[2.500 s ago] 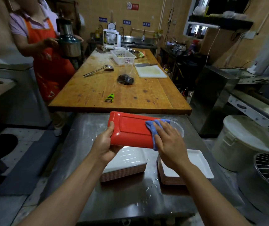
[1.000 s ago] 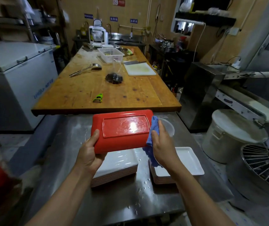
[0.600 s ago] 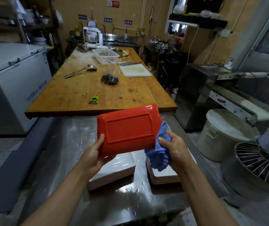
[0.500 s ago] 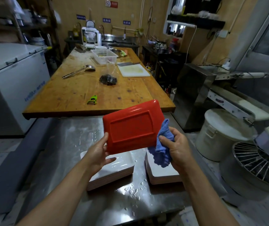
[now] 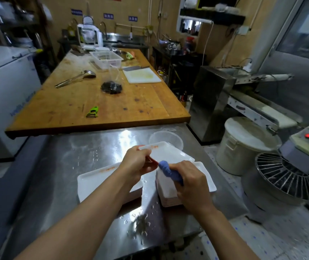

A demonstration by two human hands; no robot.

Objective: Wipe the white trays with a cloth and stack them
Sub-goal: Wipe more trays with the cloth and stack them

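My left hand (image 5: 136,163) grips the near left edge of a tray (image 5: 170,152), white on top and red underneath, held face up above the right stack (image 5: 204,177). My right hand (image 5: 191,182) holds a bunched blue cloth (image 5: 168,170) right beside the held tray's near edge. A second stack of white trays (image 5: 97,181) lies to the left on the steel table (image 5: 71,169). Water drops lie on the steel in front of the stacks.
A clear plastic bowl (image 5: 166,138) stands just behind the held tray. The wooden table (image 5: 97,102) beyond carries a green peeler (image 5: 92,112), ladle, dark bag, basket and cutting board. A white bucket (image 5: 243,145) and a mixer (image 5: 288,171) stand to the right.
The tray has been flipped from red underside facing me to white side up and lowered over the right stack. My right hand with the cloth has dropped to the tray's near edge.
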